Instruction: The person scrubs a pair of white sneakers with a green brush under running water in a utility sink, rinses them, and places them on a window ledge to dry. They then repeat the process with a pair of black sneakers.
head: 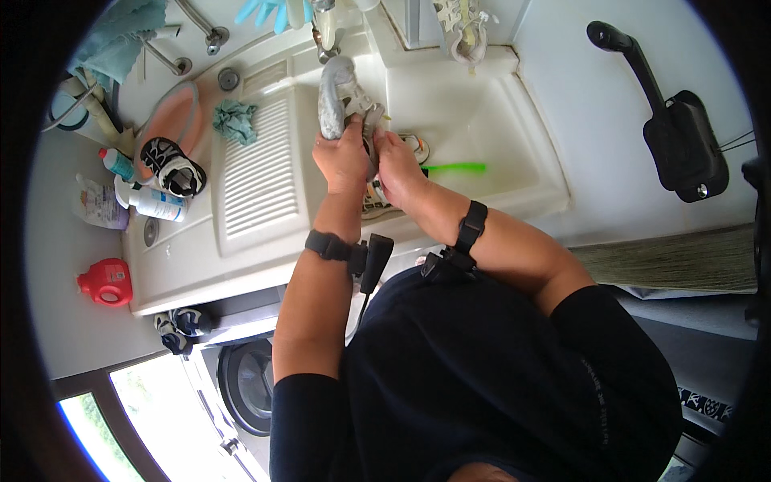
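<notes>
Both hands hold a light grey-beige sneaker over the left part of the sink basin, just below the tap. My left hand grips its near left side, the thumb lying on the upper. On its right side, the fingers of my right hand close around the edge. Beneath my hands, part of another shoe shows in the white basin; my wrists hide much of it. A bright green brush handle sticks out to the right of my right hand, its head mostly hidden.
Left of the basin is a ribbed washboard with a crumpled teal cloth. Farther left stand a black-and-white sneaker, a spray bottle and a pink basin. Another light shoe rests on the back right ledge.
</notes>
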`<act>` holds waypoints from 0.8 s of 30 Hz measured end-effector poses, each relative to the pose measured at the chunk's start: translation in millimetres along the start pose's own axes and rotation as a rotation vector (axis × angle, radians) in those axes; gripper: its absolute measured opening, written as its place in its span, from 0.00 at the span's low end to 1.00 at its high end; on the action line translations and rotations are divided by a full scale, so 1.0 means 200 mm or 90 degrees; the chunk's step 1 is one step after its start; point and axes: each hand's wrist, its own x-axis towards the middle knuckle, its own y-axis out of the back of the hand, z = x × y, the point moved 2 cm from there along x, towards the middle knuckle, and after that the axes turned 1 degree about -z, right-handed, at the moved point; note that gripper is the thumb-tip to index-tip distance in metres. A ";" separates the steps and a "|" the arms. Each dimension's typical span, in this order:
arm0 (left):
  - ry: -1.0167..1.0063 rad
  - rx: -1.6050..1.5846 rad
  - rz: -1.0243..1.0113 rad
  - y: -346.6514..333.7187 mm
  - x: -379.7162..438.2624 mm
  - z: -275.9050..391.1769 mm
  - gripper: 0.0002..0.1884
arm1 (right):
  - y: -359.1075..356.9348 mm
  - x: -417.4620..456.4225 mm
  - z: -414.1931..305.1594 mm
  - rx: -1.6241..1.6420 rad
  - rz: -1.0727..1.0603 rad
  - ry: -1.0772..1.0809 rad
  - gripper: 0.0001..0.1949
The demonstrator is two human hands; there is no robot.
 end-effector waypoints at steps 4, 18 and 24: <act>-0.083 0.190 0.008 -0.02 -0.05 0.10 0.22 | -0.03 -0.04 -0.07 0.057 -0.022 -0.034 0.15; -0.204 0.280 -0.020 -0.04 -0.05 0.09 0.20 | 0.04 0.05 0.01 0.070 -0.067 -0.037 0.19; -0.213 0.279 -0.025 -0.04 -0.05 0.08 0.20 | 0.05 0.04 0.01 0.055 -0.074 -0.030 0.19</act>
